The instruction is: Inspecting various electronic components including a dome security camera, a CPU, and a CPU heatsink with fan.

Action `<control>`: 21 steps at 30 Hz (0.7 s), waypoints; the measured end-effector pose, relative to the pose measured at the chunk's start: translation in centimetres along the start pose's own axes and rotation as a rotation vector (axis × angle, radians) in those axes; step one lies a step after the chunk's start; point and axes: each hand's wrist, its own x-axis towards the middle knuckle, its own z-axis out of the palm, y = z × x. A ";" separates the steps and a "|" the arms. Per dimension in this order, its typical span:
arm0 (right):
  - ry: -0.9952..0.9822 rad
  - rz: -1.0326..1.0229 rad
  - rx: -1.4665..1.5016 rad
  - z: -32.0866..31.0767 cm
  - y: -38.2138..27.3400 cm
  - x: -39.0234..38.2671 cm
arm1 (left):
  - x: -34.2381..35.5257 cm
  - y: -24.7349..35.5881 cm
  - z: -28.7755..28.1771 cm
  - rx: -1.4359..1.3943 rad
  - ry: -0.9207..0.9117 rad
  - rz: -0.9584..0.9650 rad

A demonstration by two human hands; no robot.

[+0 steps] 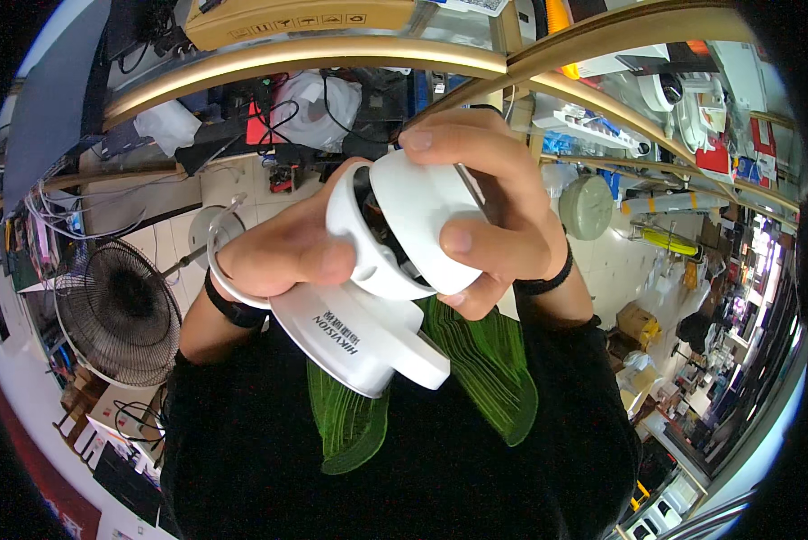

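In front of my chest I hold a white security camera with both hands. My left hand point(287, 238) is closed round its ring-shaped housing point(343, 211), the thumb pressed on the side. My right hand point(503, 202) grips the rounded white cover point(417, 211) with fingers on top and thumb on its face. Between cover and housing a gap shows dark parts inside; the two sit tilted against each other. Below hangs a white wall-mount bracket point(323, 337) with printing on it. A thin white loop point(213, 256) curves round my left hand; where it attaches is hidden.
Beyond my hands stands a glass shelf unit with gold-coloured frame bars point(332, 56), holding a cardboard box point(296, 22), cables and bagged items. A black fan point(121, 310) stands at left. To the right are a round green-grey stool point(587, 207) and cluttered shelves.
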 end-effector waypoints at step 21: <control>0.080 -0.199 -0.220 1.4 -0.1 -1.3 | 0.5 0.9 1.4 -0.047 -0.175 -0.092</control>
